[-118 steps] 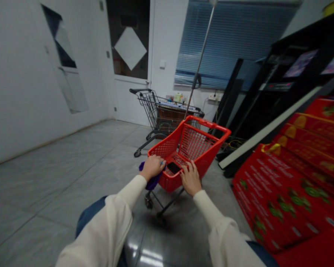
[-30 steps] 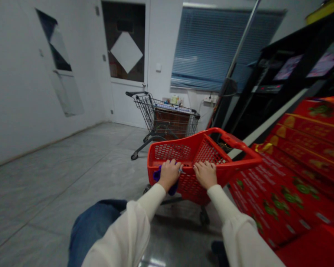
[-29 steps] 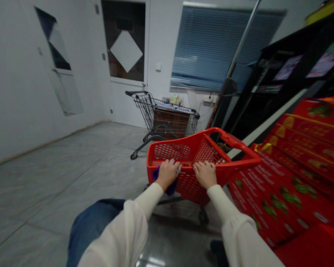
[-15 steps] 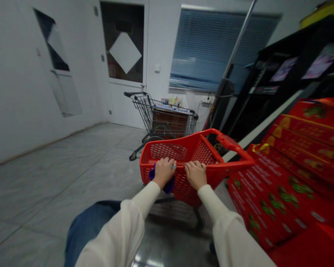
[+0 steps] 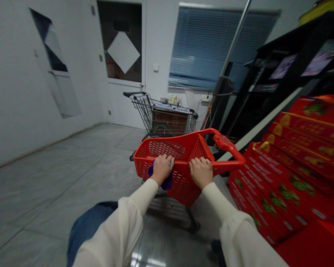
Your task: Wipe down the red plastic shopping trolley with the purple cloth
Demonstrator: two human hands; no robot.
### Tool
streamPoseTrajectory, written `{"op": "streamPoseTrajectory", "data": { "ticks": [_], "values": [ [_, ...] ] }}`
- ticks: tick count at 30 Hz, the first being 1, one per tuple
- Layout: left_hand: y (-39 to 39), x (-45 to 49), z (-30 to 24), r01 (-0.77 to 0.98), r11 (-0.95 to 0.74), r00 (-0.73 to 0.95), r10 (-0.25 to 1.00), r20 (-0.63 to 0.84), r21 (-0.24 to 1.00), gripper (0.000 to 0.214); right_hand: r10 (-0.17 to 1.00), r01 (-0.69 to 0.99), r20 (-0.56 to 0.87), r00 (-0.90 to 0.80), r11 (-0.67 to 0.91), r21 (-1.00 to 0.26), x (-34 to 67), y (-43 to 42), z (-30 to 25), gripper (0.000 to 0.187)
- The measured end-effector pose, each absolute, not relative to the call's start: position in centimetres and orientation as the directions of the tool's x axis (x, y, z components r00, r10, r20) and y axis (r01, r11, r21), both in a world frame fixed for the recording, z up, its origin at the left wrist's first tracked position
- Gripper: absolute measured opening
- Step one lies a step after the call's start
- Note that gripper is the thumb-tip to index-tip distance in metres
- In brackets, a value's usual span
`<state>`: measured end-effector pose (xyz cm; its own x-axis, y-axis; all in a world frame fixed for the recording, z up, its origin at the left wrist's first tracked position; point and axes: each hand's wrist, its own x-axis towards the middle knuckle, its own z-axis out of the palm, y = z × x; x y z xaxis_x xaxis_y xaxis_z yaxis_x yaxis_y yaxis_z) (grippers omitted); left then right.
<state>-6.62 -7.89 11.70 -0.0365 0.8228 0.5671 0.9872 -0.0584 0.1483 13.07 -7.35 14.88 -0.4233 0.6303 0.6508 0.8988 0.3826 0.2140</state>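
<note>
**Red cart (image 5: 183,148) hemmed in at right**

Bare floor (image 5: 58,178) lies open to the left. The left hand (image 5: 161,168) clenches a purple cloth (image 5: 167,183) against the mesh cart's near rim. The right hand (image 5: 200,171) grips that rim. Stacked red boxes (image 5: 281,174) stand just beside.

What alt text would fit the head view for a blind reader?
The left hand, with a purple cloth under it, and the right hand grip the rim of a red cart. Red boxes stack up at right; a wire cart stands ahead.
</note>
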Motion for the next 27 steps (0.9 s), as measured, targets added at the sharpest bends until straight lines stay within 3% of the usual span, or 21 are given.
{"op": "streamPoseTrajectory", "data": {
  "ticks": [5, 11, 18, 21, 27],
  "values": [
    [-7.8, -7.4, 11.9, 0.983, -0.136, 0.048, 0.831, 0.555, 0.119, 0.04, 0.623, 0.89, 0.649, -0.437, 0.404, 0.212, 13.3, -7.1, 14.8, 0.028],
    [-8.0, -9.3, 11.5, 0.992, -0.012, -0.062, 0.822, 0.566, 0.126, 0.04, 0.624, 0.89, 0.648, -0.437, 0.405, 0.21, 13.4, -6.8, 14.5, 0.027],
    [-7.3, -4.3, 11.8, 0.981, -0.161, 0.064, 0.801, 0.595, 0.111, 0.039, 0.624, 0.871, 0.618, -0.478, 0.427, 0.243, 14.1, -7.2, 15.1, 0.026],
    [-7.0, -6.1, 11.6, 0.981, -0.164, 0.075, 0.811, 0.58, 0.102, 0.039, 0.606, 0.921, 0.702, -0.374, 0.333, 0.203, 16.0, -7.7, 15.8, 0.026],
    [-7.0, -6.6, 11.9, 0.979, -0.065, -0.058, 0.818, 0.573, 0.191, 0.039, 0.649, 0.941, 0.692, -0.314, 0.312, 0.134, 17.3, -7.5, 16.0, 0.026]
  ]
}}
